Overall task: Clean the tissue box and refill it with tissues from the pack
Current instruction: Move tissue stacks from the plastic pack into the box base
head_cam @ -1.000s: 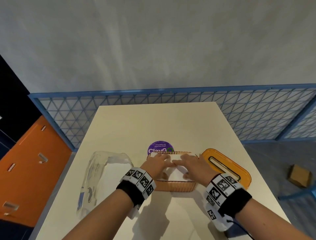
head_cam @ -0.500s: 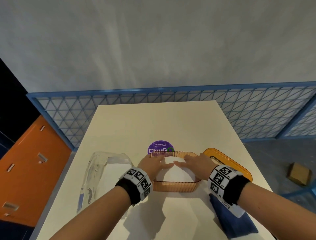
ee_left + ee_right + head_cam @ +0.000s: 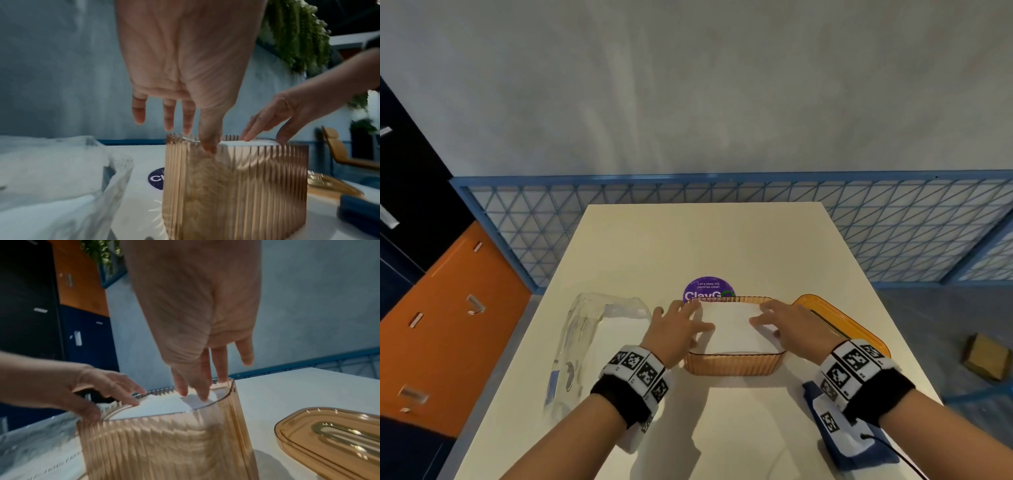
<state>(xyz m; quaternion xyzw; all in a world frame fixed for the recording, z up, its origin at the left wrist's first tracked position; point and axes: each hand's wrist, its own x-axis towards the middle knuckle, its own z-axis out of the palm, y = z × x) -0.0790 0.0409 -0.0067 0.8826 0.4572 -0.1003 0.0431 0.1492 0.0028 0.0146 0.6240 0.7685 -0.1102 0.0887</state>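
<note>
On the cream table [image 3: 722, 246], near its front edge, the amber ribbed tissue box [image 3: 732, 365] stands open-topped with a white stack of tissues [image 3: 732, 325] filling it almost to the rim. I see my left hand [image 3: 678, 329] over the box's left end, fingers straight and spread, the thumb dipping just inside the near wall in the left wrist view. My right hand [image 3: 786, 327] mirrors it over the right end, fingers extended with the tips down on the top tissue; neither hand is curled round anything.

Just right of the box lies its amber lid [image 3: 839, 322], flat on the table, with a gold-rimmed slot showing in the right wrist view. To the left sits the clear plastic tissue pack [image 3: 585, 342], crumpled and open, with white tissues visible inside. A blue cloth [image 3: 859, 442] lies by my right wrist at the table's near edge. A round purple sticker [image 3: 709, 289] reading "ClayGo" shows on the tabletop just behind the box. Beyond the table runs a blue mesh railing [image 3: 893, 222]; a small cardboard box [image 3: 988, 356] rests on the floor at right.
</note>
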